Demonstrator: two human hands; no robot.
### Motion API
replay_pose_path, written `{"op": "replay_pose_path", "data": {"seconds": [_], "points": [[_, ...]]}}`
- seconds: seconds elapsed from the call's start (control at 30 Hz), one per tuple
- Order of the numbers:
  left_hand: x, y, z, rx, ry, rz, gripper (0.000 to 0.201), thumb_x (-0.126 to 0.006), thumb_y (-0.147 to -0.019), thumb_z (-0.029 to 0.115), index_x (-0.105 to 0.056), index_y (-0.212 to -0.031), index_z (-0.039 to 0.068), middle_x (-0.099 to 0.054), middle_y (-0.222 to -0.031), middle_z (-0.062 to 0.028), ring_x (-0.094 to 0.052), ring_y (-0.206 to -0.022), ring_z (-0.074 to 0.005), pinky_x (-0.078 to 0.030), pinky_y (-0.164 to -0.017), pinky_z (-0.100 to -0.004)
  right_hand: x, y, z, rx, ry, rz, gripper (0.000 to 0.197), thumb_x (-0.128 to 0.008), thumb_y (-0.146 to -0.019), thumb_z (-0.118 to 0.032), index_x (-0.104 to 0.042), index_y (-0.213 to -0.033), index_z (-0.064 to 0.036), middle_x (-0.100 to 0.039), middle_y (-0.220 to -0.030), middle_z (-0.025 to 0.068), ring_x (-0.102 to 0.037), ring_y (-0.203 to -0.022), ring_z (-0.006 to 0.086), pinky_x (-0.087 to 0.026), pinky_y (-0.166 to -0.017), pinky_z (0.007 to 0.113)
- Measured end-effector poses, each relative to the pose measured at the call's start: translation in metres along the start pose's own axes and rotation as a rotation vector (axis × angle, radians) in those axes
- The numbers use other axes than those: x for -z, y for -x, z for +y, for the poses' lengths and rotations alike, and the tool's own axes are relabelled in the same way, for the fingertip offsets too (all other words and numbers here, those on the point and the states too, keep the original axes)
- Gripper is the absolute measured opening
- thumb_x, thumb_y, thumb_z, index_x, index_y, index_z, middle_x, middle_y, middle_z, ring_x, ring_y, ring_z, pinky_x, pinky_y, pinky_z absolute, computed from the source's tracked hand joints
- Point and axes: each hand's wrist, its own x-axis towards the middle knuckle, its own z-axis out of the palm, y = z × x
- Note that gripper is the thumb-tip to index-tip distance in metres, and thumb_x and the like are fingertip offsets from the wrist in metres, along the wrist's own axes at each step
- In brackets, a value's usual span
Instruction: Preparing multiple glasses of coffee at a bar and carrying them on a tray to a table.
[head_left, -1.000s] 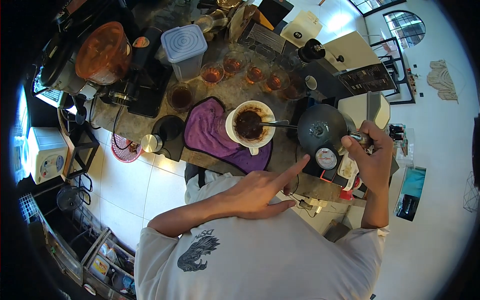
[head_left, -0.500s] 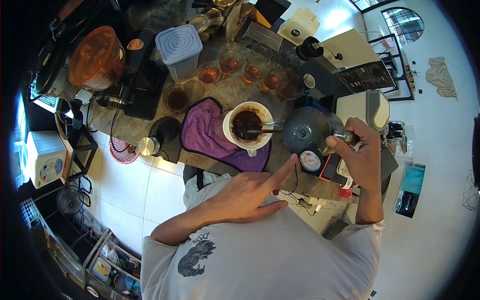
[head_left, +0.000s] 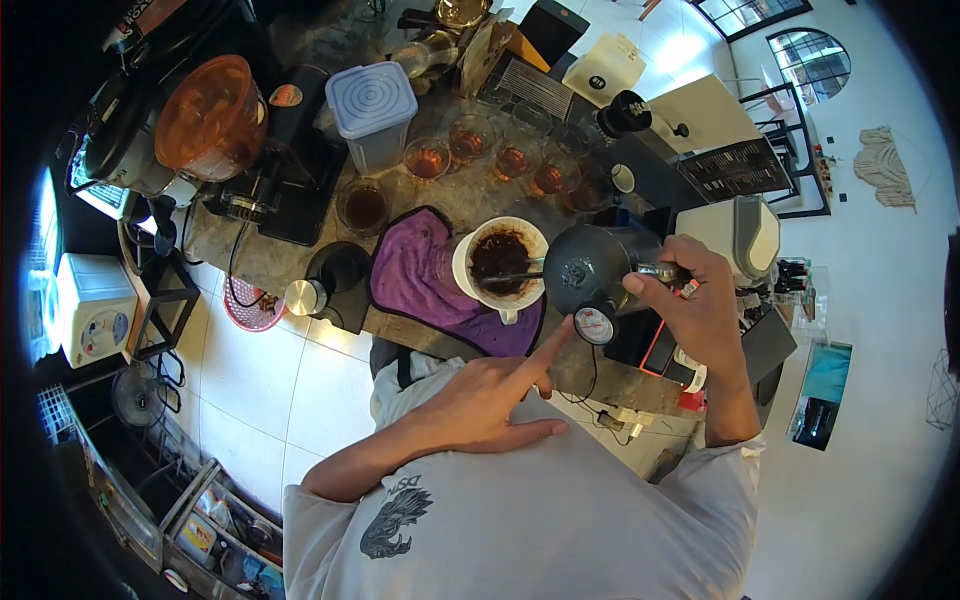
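My right hand [head_left: 700, 300] grips the handle of a dark grey gooseneck kettle [head_left: 583, 268]. Its thin spout reaches over a white coffee dripper [head_left: 462, 268] with wet dark coffee grounds [head_left: 500, 258] in it. I cannot make out whether water is flowing. A round dial thermometer [head_left: 594, 325] stands at the kettle's near side. Close to that dial is the outstretched index finger of my left hand [head_left: 480, 400], whose thumb is also extended; it holds nothing. Beneath the dripper, a glass server partly shows on a purple cloth [head_left: 405, 262].
Several glasses of amber drink [head_left: 427, 158] stand behind the dripper, with a darker glass [head_left: 364, 206] to their left. A lidded plastic tub [head_left: 372, 105], a black grinder-like device [head_left: 335, 275] and an orange bowl [head_left: 208, 115] are farther left. A cable [head_left: 590, 385] hangs by the counter's front edge.
The kettle and my right hand have shifted slightly left, bringing the kettle nearer the dripper. My left index finger has moved a little left and down, staying near the thermometer dial.
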Motion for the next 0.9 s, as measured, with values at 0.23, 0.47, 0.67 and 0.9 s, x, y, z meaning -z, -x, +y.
{"op": "replay_pose_path", "data": {"seconds": [0.23,0.47,0.67,0.9], "points": [[-0.001,-0.001,-0.002,0.061,0.001,0.031,0.111,-0.076,-0.088,0.042,-0.003,-0.163,0.004,-0.071,-0.094,-0.0136,-0.071,-0.084,-0.0352,-0.057,-0.074,-0.0436,-0.007,-0.007,-0.001,-0.071,-0.044,-0.026,0.036,-0.089,-0.079,-0.021,-0.06,-0.081,0.0011,-0.054,-0.072,0.0045,-0.047,-0.066,0.0131,-0.039,-0.06,0.029],[-0.001,-0.011,-0.007,0.049,-0.014,0.049,0.112,-0.073,-0.089,0.046,0.0,-0.163,0.004,-0.07,-0.095,-0.0155,-0.071,-0.085,-0.0356,-0.056,-0.076,-0.0434,-0.008,-0.01,-0.001,-0.083,0.006,0.04,0.036,-0.086,-0.081,-0.021,-0.059,-0.08,0.0019,-0.053,-0.069,0.0052,-0.047,-0.065,0.0133,-0.038,-0.06,0.029],[0.001,-0.029,-0.011,0.059,0.001,0.02,0.113,-0.073,-0.09,0.046,0.001,-0.162,0.002,-0.07,-0.094,-0.0157,-0.071,-0.084,-0.0357,-0.056,-0.076,-0.0428,-0.005,-0.008,0.011,-0.102,-0.035,0.095,0.036,-0.085,-0.083,-0.021,-0.057,-0.078,0.0026,-0.051,-0.068,0.0037,-0.044,-0.064,0.0106,-0.036,-0.058,0.029],[-0.001,-0.041,-0.007,-0.036,-0.051,0.027,0.109,-0.073,-0.09,0.043,-0.003,-0.162,-0.001,-0.07,-0.091,-0.0153,-0.07,-0.08,-0.0353,-0.054,-0.071,-0.0435,0.01,0.001,0.01,-0.134,-0.029,0.135,0.036,-0.085,-0.083,-0.021,-0.058,-0.077,0.0023,-0.049,-0.068,0.0014,-0.043,-0.065,0.0086,-0.036,-0.058,0.029]]}}
